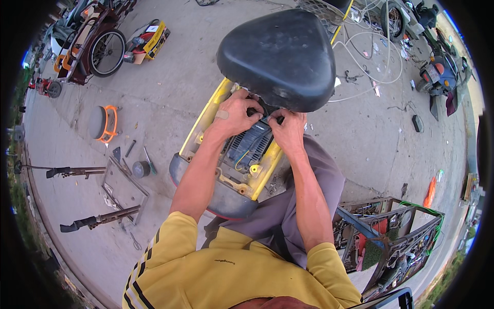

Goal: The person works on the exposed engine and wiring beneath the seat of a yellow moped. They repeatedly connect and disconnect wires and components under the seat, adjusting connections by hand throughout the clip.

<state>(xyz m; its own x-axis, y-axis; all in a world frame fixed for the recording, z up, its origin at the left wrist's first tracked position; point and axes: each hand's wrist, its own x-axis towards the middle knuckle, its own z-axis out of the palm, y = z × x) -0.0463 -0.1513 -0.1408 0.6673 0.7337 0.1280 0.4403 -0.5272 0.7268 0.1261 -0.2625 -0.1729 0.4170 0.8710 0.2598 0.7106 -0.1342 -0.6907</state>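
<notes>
In front of me stands a yellow electric scooter body [267, 172] with its wide black seat [278, 54] above my hands. A black finned box [242, 149], perhaps a controller, sits in the open frame, with a thin yellow wire across it. My left hand [237, 114], with a small plaster on it, reaches in just below the seat's edge, its fingers pinched together. Close on its right, my right hand [289, 129] is pinched too. Dark material shows between the fingertips; what each holds is too small and shaded to name. The dark rear bumper [234, 206] is nearest me.
To the left lie a round stool [100, 123], a tape roll [140, 169], a screwdriver [150, 159] and a metal frame [141, 190]. A tool cart [391, 206] stands at the right. A cargo tricycle [92, 51], a yellow box [156, 41] and looped pale hose [399, 67] are farther off.
</notes>
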